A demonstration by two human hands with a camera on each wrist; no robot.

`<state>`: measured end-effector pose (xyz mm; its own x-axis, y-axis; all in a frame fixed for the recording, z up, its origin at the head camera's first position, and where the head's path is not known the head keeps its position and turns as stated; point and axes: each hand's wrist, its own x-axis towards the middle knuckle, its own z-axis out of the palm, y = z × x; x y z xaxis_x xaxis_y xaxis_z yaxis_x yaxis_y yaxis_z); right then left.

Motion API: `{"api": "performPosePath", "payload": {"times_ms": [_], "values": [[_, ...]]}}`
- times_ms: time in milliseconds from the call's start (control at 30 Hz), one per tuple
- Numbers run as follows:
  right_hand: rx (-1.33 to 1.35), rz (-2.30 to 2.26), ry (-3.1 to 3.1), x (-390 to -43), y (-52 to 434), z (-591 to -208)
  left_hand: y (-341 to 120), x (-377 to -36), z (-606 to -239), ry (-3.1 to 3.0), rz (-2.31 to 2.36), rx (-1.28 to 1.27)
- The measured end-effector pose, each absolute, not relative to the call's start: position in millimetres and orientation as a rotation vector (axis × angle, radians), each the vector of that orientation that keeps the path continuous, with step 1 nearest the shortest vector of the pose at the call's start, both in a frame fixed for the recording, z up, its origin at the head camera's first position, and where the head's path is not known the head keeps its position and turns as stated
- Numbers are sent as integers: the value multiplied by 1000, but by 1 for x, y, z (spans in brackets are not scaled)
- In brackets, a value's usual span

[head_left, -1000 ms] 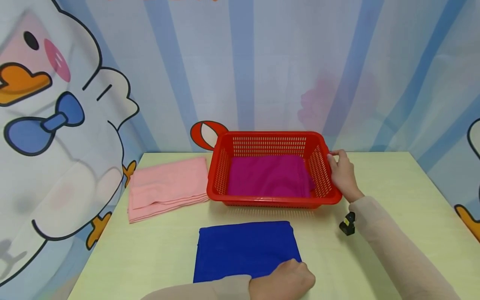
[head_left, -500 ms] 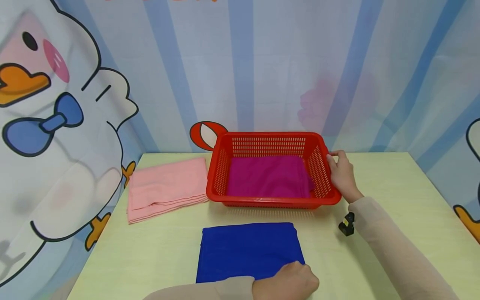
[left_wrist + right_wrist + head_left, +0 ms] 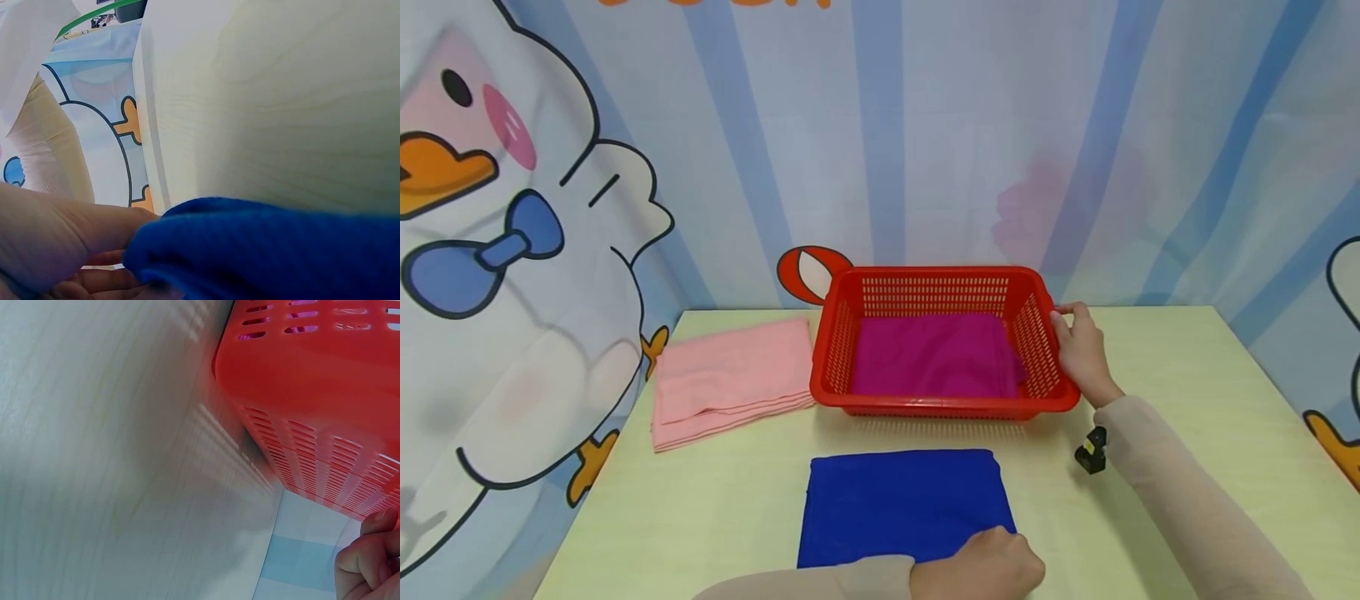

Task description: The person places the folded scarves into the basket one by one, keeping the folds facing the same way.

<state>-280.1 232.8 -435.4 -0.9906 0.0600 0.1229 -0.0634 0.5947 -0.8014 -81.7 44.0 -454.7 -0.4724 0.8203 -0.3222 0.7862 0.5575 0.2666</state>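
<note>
While the left hand (image 3: 981,568) pinches the near right corner of the folded royal-blue cloth (image 3: 904,504), the right hand (image 3: 1081,352) grips the red perforated plastic basket (image 3: 1043,346) rim, just beyond; lift the cloth level to preserve its folds

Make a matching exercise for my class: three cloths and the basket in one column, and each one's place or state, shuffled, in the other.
Column 1
1. blue cloth
2. pink cloth
3. magenta cloth
4. basket

Column 2
a. lies inside the basket
b. held at its right rim by the right hand
c. gripped at its near edge by the left hand
d. folded, left of the basket

Pairs: 1-c, 2-d, 3-a, 4-b
</note>
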Motion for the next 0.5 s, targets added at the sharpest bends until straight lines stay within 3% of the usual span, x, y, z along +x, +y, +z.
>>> {"api": "performPosePath", "payload": {"times_ms": [300,500], "values": [[-6,1354,-2683,-281,233,-437,48,-80,-467,2315,238,1125],[-6,1355,-2681,-281,232,-437,56,-84,-498,2319,212,1157]]}}
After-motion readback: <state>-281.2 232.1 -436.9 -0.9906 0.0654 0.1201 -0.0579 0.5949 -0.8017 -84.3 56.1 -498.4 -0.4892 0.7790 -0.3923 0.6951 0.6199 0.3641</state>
